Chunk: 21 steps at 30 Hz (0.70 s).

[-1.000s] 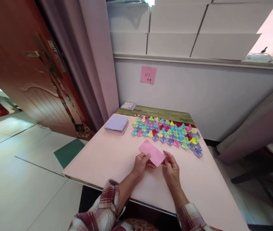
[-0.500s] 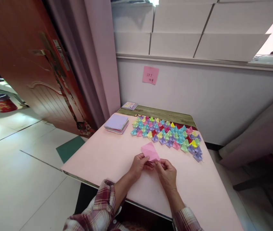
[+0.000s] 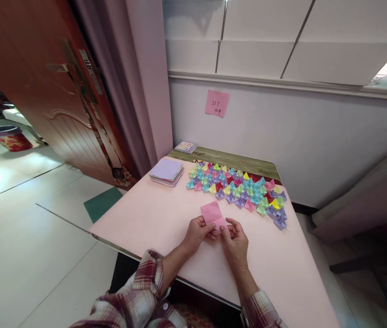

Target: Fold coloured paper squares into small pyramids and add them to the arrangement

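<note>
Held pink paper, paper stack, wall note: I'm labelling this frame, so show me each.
Held pink paper [image 3: 212, 212], head view: upper portion.
Paper stack [image 3: 166, 169], head view: lilac top sheet.
Wall note [image 3: 217, 104], head view: middle, among the writing.

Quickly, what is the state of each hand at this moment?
Left hand: closed, pinching the creased pink paper.
Right hand: closed, pinching the same paper at its near right part.

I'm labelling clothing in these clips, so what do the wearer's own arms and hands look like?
The left sleeve and right sleeve are plaid, in maroon and off-white, and both stop short of the wrists. The left hand and right hand are bare: no gloves, and no watch shows.
</note>
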{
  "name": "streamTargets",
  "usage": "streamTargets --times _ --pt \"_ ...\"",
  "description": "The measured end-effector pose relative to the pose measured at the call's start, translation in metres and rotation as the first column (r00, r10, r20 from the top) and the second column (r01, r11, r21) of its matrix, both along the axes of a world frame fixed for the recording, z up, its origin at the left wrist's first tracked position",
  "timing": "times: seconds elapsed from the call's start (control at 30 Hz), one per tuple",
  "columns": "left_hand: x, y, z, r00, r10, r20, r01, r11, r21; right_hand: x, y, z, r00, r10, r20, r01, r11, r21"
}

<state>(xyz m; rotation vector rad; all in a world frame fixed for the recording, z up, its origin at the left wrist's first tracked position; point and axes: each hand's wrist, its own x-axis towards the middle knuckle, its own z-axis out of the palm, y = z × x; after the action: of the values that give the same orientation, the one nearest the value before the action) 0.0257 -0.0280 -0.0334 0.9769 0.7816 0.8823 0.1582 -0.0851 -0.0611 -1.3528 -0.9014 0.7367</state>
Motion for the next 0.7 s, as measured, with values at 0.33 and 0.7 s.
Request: streamTargets --times 0.33,0.7 --pt "-0.0033 -0.0012 -0.0069 0.993 -0.111 -0.041 0.113 0.993 0.046 -0.0004 -0.0021 0.0024 0.995 0.038 0.090 -0.034 0.998 -0.044" --pt "-0.0042 -0.0030 -0.0062 0.994 -0.103 -0.017 0.104 0.993 0.061 -0.0034 -0.0021 0.0017 0.975 0.000 0.223 0.015 0.998 -0.066"
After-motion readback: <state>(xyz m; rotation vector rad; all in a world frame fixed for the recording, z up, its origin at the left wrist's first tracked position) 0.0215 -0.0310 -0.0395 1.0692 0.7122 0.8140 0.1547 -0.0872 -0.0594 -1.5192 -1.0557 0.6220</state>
